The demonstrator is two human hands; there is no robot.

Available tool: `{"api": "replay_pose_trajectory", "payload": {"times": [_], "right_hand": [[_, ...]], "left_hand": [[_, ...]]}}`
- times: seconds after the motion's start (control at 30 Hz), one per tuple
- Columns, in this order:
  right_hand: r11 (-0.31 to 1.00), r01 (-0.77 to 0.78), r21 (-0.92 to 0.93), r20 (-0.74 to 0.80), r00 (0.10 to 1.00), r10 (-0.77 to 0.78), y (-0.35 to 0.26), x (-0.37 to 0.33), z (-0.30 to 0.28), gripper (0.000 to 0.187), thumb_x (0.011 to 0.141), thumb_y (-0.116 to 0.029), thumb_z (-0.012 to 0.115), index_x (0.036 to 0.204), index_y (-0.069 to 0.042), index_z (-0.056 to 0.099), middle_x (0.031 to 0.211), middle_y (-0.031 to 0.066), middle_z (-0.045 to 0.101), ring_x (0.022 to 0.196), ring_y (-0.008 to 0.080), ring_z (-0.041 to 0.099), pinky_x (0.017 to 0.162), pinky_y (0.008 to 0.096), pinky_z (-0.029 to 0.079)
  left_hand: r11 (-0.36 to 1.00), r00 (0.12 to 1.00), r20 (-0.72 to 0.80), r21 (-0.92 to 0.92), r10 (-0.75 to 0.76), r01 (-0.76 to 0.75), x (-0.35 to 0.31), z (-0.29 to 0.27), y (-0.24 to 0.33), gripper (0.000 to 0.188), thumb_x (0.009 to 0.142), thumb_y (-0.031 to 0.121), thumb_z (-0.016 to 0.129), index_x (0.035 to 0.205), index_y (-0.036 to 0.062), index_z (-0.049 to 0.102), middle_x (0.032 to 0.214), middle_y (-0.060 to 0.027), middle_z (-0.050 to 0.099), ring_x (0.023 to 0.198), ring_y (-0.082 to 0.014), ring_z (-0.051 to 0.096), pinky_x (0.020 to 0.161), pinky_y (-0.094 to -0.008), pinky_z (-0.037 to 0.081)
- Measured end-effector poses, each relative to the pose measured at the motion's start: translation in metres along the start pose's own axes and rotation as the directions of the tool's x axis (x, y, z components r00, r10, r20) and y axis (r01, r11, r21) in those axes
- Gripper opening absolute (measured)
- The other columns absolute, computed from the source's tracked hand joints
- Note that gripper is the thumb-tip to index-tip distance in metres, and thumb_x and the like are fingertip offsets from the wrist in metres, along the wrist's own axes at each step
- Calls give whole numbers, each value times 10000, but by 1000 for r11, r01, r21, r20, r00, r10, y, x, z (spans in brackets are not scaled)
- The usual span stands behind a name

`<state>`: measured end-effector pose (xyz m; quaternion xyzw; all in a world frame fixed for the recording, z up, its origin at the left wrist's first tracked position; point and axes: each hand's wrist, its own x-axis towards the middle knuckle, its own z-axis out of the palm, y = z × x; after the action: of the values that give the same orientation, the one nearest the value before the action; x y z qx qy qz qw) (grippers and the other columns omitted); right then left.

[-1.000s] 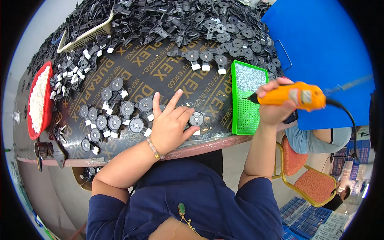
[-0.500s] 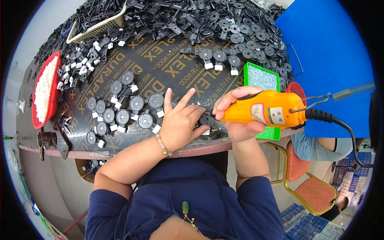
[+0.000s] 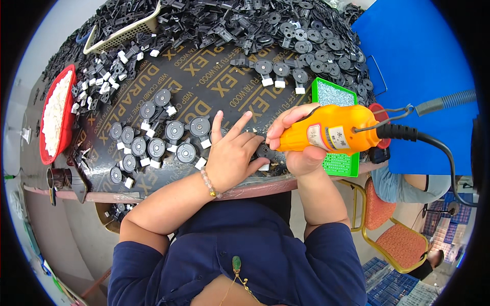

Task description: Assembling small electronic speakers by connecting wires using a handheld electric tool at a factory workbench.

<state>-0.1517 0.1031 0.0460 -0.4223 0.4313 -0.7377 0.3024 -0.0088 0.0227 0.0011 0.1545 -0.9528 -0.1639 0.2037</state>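
Note:
My right hand [image 3: 301, 159] is wrapped round a yellow electric screwdriver [image 3: 326, 131], held almost level with its nose toward the left. Just under that nose lies a round black plastic part [image 3: 263, 152] with a white tab. My left hand [image 3: 232, 155] rests on the table and steadies this part between the thumb and the curled fingers, while two other fingers stretch out forward. The driver's tip is hidden behind my right fingers, so contact with the part cannot be made out. Left of my left hand are several similar black wheel parts [image 3: 175, 130] with white tabs.
A green tray [image 3: 314, 92] of small silvery pieces stands beyond the screwdriver, near a red bowl [image 3: 380, 113]. Heaped black parts [image 3: 229, 28] fill the far side. A red basket [image 3: 65, 130] of white pieces sits left. A cable [image 3: 439, 150] and spring [image 3: 444, 103] trail right.
My right hand and the screwdriver have shifted slightly left and a little lower over the part. My left hand stays nearly where it was.

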Motion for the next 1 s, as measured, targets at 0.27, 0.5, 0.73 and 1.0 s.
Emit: {"api": "replay_pose_trajectory", "payload": {"times": [0.27, 0.5, 0.73, 1.0], "right_hand": [[961, 273, -54, -128, 952, -278, -41, -9, -55, 840, 758, -789, 569, 1124, -36, 500, 778, 136, 625, 550, 199, 589, 522, 326, 496], [970, 124, -210, -295, 938, -184, -36, -29, -99, 767, 752, -717, 664, 1107, -51, 526, 760, 112, 621, 547, 178, 583, 511, 287, 491], [959, 158, -235, -355, 904, -236, -30, -37, -103, 800, 713, -733, 685, 1093, -46, 535, 738, 103, 624, 542, 174, 595, 501, 279, 502], [938, 206, -279, -322, 900, -293, -30, -39, -99, 795, 747, -730, 655, 1083, -21, 531, 738, 113, 626, 545, 170, 598, 508, 283, 512]], "left_hand": [[1000, 997, -67, -14, 24, -25, -3, 2, 0, 418, 707, 354, 798, 1028, 105, 702, 957, -20, 672, 1340, -262, 451, 1113, -655, 98], [999, 996, -82, 13, 45, -44, 0, 3, 4, 418, 705, 341, 789, 1022, 82, 703, 941, -34, 656, 1339, -260, 441, 1115, -669, 115], [999, 994, -99, 15, 51, -49, 1, 3, 6, 419, 695, 319, 797, 1021, 73, 702, 946, -36, 655, 1322, -270, 464, 1117, -664, 111], [999, 996, -84, 11, 42, -41, 0, 4, 6, 424, 701, 327, 797, 1030, 78, 700, 963, -37, 666, 1327, -279, 463, 1121, -654, 80]]}}
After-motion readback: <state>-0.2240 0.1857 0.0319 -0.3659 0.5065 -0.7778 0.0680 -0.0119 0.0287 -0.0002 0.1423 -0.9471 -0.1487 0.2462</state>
